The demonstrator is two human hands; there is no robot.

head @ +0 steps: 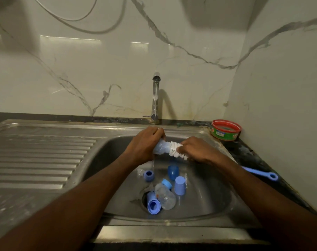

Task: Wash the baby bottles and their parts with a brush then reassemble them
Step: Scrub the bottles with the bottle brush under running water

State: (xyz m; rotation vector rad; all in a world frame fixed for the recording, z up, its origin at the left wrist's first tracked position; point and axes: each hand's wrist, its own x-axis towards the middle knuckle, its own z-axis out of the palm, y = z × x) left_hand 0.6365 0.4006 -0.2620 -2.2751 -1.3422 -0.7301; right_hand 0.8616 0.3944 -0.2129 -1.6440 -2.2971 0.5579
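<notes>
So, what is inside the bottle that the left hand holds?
The white bristles of the brush enter the mouth of the bottle. The left hand covers the bottle's base, so how deep the brush goes cannot be seen. The right hand grips the brush.

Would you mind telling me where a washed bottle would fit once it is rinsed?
The ribbed steel drainboard left of the sink basin is bare. The basin floor around the drain is crowded with blue caps and a clear bottle.

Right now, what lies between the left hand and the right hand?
In the head view, the clear bottle held by the left hand and the white brush bristles held by the right hand fill that stretch.
</notes>
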